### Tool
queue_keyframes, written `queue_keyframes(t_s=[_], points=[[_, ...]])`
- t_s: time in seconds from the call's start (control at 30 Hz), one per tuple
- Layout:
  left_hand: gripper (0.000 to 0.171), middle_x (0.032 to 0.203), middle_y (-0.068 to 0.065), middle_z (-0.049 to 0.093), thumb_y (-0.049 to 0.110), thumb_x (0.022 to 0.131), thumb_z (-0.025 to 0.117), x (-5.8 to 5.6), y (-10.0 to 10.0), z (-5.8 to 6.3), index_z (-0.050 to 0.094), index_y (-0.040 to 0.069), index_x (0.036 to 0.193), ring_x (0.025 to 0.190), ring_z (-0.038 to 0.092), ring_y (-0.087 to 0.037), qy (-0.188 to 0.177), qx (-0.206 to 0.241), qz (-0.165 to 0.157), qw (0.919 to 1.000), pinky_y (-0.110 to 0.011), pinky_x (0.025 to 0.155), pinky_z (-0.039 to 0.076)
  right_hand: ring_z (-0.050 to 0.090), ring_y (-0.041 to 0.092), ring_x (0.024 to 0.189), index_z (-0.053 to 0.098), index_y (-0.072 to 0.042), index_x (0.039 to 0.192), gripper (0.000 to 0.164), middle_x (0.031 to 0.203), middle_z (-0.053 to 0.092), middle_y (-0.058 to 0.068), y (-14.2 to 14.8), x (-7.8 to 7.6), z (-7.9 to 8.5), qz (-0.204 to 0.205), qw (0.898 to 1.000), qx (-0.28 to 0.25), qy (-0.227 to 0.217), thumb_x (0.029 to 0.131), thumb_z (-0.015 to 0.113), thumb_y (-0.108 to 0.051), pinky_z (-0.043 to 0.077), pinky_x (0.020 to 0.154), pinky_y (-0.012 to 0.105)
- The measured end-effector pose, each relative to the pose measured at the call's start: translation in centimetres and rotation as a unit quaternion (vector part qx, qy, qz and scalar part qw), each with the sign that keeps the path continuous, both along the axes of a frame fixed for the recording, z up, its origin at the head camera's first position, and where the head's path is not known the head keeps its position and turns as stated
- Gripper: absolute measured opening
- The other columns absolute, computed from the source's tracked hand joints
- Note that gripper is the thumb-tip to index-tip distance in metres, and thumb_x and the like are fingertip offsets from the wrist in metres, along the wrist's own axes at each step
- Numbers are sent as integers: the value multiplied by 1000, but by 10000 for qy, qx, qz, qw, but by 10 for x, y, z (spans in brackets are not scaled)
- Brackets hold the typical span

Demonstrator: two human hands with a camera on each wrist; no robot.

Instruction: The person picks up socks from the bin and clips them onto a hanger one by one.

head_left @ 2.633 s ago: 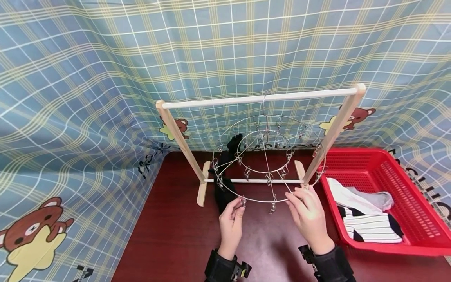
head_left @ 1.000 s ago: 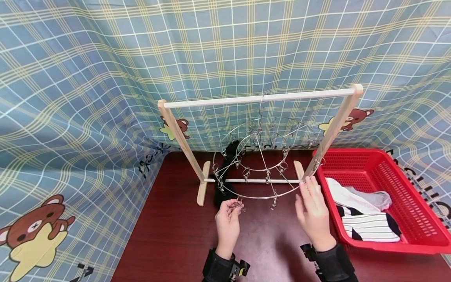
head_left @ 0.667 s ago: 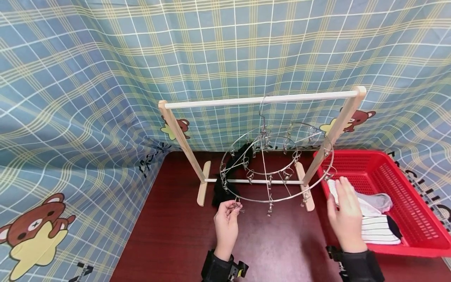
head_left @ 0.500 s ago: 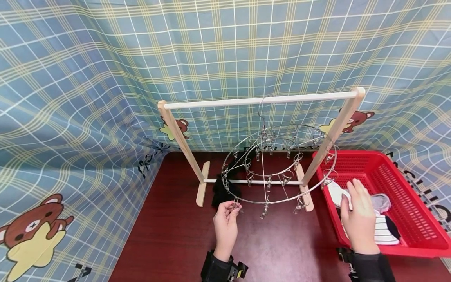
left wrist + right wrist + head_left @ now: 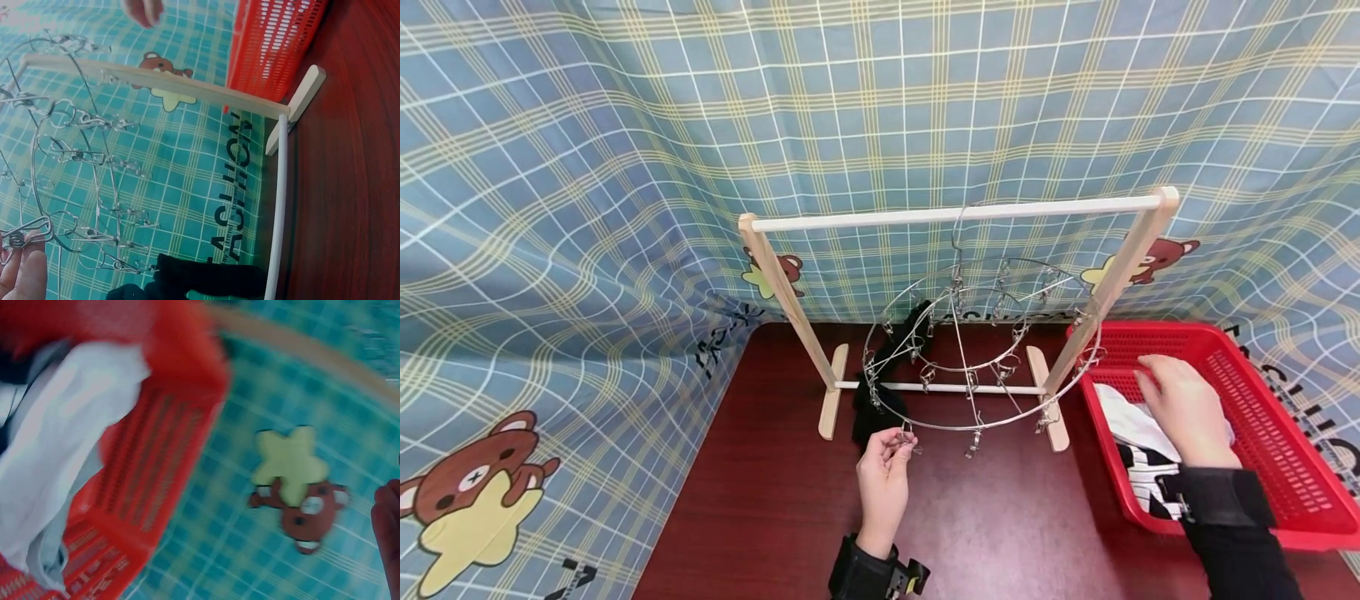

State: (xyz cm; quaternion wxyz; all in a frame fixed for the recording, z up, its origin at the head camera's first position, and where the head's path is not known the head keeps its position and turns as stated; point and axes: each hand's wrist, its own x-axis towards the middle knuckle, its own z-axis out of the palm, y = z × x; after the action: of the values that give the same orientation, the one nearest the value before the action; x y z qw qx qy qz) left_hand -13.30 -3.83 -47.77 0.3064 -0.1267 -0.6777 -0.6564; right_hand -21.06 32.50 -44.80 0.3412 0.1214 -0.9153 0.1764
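Observation:
My left hand pinches a metal clip on the near edge of a round wire sock hanger. In the left wrist view, thumb and fingertips grip that clip at the lower left. A black sock hangs at the hanger's left side. Over the red basket is my right hand, fingers loosely bent and nothing visibly held. Beneath it lie a white sock and a black-and-white striped sock, both partly covered by the hand and arm.
The hanger hooks onto the white bar of a wooden stand, whose right post rises beside the basket. Several clips dangle from both rings. Dark red table lies beneath; a plaid curtain hangs behind and at the sides.
My right hand has left the hanger's near right edge and moved right, over the basket. My left hand shifted slightly left and down, still at the clip. The hanger has swung and tilted.

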Motion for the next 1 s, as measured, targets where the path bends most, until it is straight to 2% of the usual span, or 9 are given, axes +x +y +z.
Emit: queue_keyframes(t_s=[0.1,0.17,0.37,0.47,0.53,0.6,0.8,0.9,1.0], points=[[16,83,-26,59,-17,77,55,-3,-1,-9,49,-13,91,76,60,-34,-30,-10,-9,10000,-19,69,50,53,41,81,58,6,91,23,87,58,26,15,-24,-18,128,9972,390,-630,70,65,3,41,66,55],[15,84,-25,60,-14,78,55,-3,0,-11,50,-12,92,77,60,-32,-46,-62,-17,10000,-20,68,50,55,41,74,59,5,87,19,81,59,24,25,-37,-36,238,9930,555,-1014,70,66,0,42,61,54],[15,85,-26,59,-17,78,53,-1,-1,-3,49,-15,92,77,59,-38,-99,-93,-3,9999,-20,69,50,57,38,68,62,6,85,23,72,61,19,45,-57,-103,629,9637,621,-2519,69,67,-10,45,59,49],[15,84,-29,58,-20,76,52,2,-2,5,48,-17,91,77,57,-42,-109,-38,1,9999,-20,69,50,58,38,69,63,5,84,23,71,62,17,49,-62,-131,717,9548,729,-2791,68,64,-11,45,61,47],[15,84,-30,57,-21,76,51,3,-3,11,47,-18,90,76,57,-43,-144,-28,3,9999,-21,69,50,58,38,68,65,2,83,19,70,62,15,49,-62,-143,658,9573,767,-2708,68,62,-9,45,62,47],[15,83,-30,57,-21,76,51,4,-3,13,47,-18,90,76,57,-43,-201,-17,6,9998,-20,69,50,58,38,66,65,1,81,15,69,62,15,47,-61,-148,588,9617,815,-2552,69,61,-7,45,60,48],[15,83,-30,58,-21,76,52,4,-2,14,47,-18,90,76,57,-42,-205,-11,35,9998,-19,69,50,54,39,57,59,-4,69,4,59,56,14,40,-63,-140,284,9667,673,-2455,71,56,-5,40,49,49],[15,84,-29,58,-20,76,52,4,-2,14,47,-18,90,77,57,-41,-208,-26,9,9998,-19,69,50,53,42,58,56,1,74,8,60,55,17,41,-60,-137,14,9698,211,-2429,76,54,-6,39,50,50],[15,84,-29,57,-20,76,52,4,-3,14,47,-18,90,77,57,-41,-237,-5,2,9997,-19,69,50,53,43,61,55,6,78,13,64,57,21,43,-54,-131,-314,9754,-522,-2117,77,56,-7,40,52,49]])
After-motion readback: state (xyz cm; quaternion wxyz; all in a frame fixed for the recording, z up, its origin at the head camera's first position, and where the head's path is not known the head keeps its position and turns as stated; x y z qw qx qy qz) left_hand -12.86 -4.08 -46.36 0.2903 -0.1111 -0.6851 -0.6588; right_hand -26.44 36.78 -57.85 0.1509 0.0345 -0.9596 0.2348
